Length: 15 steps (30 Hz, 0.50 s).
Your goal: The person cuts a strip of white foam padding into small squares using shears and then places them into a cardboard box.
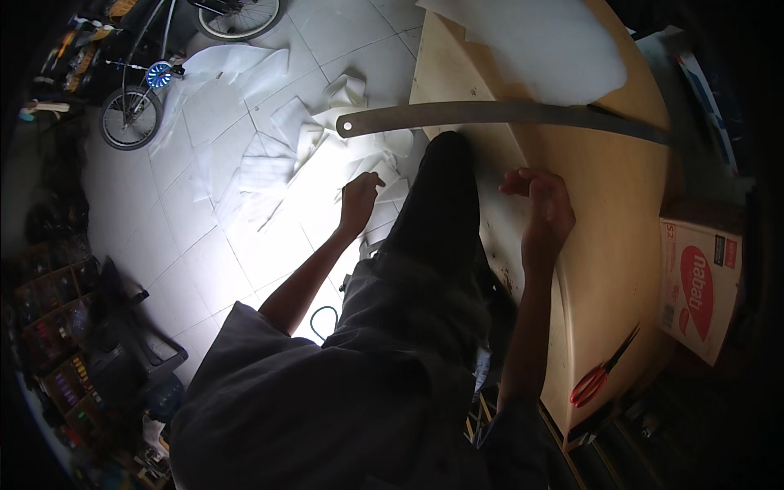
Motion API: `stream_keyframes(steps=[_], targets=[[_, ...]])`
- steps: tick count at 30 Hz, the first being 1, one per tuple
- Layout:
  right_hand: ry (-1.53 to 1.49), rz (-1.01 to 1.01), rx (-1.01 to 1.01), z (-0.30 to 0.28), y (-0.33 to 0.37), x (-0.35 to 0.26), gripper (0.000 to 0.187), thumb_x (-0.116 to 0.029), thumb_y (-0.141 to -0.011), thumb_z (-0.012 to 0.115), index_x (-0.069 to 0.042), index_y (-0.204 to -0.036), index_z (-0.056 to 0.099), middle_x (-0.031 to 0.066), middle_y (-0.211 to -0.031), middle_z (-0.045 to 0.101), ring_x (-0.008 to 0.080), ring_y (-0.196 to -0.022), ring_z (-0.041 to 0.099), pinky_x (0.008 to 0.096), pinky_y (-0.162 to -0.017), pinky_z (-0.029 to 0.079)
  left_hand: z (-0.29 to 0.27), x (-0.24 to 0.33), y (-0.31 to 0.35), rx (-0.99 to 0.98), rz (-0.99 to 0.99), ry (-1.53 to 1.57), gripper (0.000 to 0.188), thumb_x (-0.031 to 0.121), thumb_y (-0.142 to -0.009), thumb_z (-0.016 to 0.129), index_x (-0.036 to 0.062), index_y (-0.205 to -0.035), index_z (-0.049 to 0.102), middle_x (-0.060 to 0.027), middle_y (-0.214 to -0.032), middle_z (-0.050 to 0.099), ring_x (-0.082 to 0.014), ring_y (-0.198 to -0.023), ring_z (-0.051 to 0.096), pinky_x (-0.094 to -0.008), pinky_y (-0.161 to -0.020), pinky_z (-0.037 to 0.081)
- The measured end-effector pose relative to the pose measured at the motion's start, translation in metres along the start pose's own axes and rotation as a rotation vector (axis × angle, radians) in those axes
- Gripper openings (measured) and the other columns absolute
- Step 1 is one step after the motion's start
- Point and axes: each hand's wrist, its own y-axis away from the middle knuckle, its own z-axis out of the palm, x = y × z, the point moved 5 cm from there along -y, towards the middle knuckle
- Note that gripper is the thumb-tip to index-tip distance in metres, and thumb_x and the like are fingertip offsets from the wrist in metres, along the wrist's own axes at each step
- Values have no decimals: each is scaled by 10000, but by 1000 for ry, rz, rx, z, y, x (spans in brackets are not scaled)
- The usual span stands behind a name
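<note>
Stretching across the pale wooden tabletop, a long, flat, grey metal strip with a round hole in its left end is jutting past the tabletop's left edge. Both hands are hovering on the near side of it, well apart and clear of it. The right hand is hanging over the tabletop's edge, its fingers bending leftward, loosely parted and holding nothing visible. The left hand is reaching forward over the bright floor, left of the dark-trousered leg, its fingers curling in; whether they are closing on anything, I cannot tell. Beyond the strip, a translucent white sheet is covering the tabletop's far part. Red-handled scissors are lying near the tabletop's near end, and a printed white-and-red cardboard box is standing to the right. Crumpled white sheets are littering the grey tiled floor, near a small-wheeled bicycle.
</note>
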Motion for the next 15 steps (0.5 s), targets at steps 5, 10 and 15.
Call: stream_keyframes(steps=[5,10,15], targets=[[63,-38,-60,23,-24,-1,129,4,-940,495,19,-997,610,124,-905,678,185,-811,664,314,-777,525,-12,-52,-18,45,-96,90,225,151,-941,477,5,-965,646,-72,-733,586,-139,-617,542,-294,-604,442],[271,-155,-309,76,-35,-10,135,6,-889,571,3,-1009,634,128,-967,691,194,-893,680,315,-810,534,-7,-46,-28,21,-319,357,233,190,-970,476,15,-1011,625,-20,-724,550,-76,-597,479,-242,-553,399],[335,-157,-320,108,-46,0,156,10,-848,610,-26,-994,649,112,-1046,694,253,-969,680,346,-851,533,-15,-63,-24,12,-350,409,198,184,-979,483,46,-1022,619,5,-701,531,-53,-564,451,-209,-511,364]])
